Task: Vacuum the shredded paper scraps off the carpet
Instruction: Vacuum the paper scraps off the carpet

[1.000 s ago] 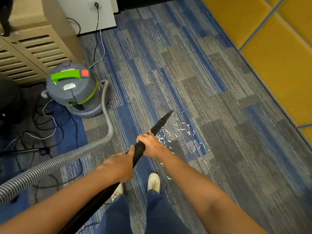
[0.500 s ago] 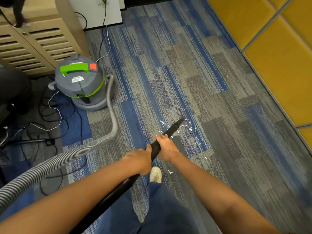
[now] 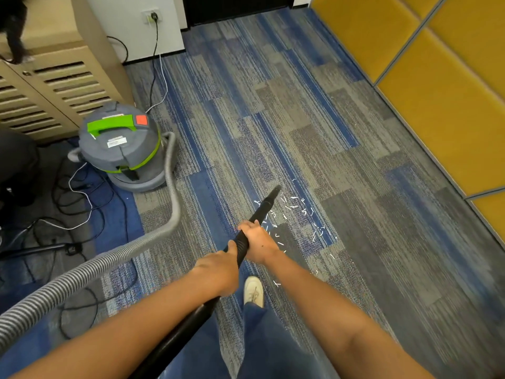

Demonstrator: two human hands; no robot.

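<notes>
A: Both your hands are curled round the black tube (image 3: 265, 207): your right hand (image 3: 257, 242) in front, your left hand (image 3: 218, 272) just behind it. The grip looks firm to me.

B: Yes, but look at the nozzle (image 3: 275, 190). It points at the far left edge of the paper scraps (image 3: 297, 212). Most of them lie to its right on the carpet (image 3: 369, 242), and a few lie near your shoe (image 3: 253, 291). If you sweep fast, I think the tube can push the light pieces aside and not take them.

A: Also, I cannot tell whether the tip touches the carpet. If it is too high, the suction may leave the flat pieces in the pile.

B: One more risk is the hose (image 3: 175, 198). It bends sharply beside the vacuum cleaner (image 3: 120, 149). If you step further away, it may drag the machine over the cables (image 3: 82, 187) on the floor. It may even pull the plug from the wall socket (image 3: 153, 17), if that cord belongs to the machine.
</notes>
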